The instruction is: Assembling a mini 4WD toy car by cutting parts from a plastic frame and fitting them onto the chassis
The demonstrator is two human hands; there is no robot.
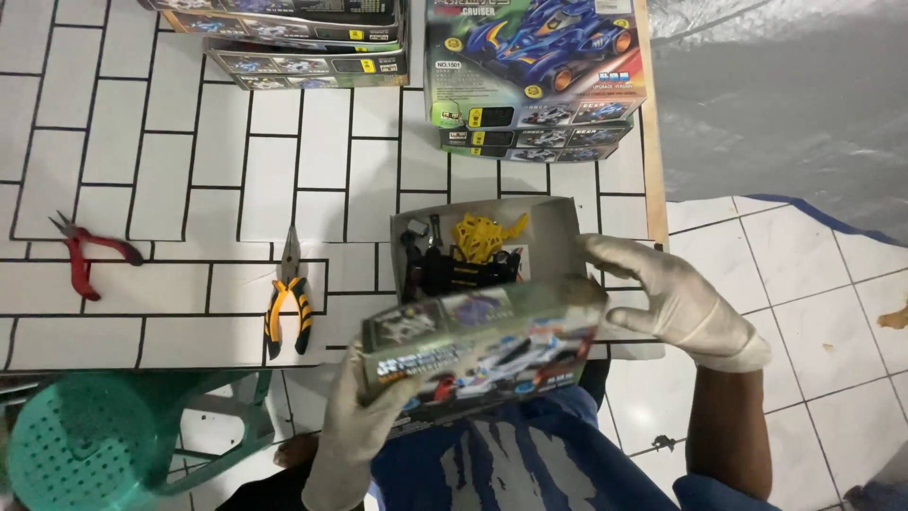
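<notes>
Grey card tray (558, 227) of kit parts (461, 255) sits at frame centre, at the bench (189, 170) edge. Left hand (355, 431) fingers clamp the lid (482, 352); right hand (662, 293) fingers curl on the tray. Tilted, the parts could spill to the floor (813, 284).

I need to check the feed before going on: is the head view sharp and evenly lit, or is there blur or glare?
Head view: light is even and soft, no hard shadows; the box lid and gloved left hand look slightly motion-blurred; pliers and tiled table are sharp; mild sheen on the grey sheet.
</notes>
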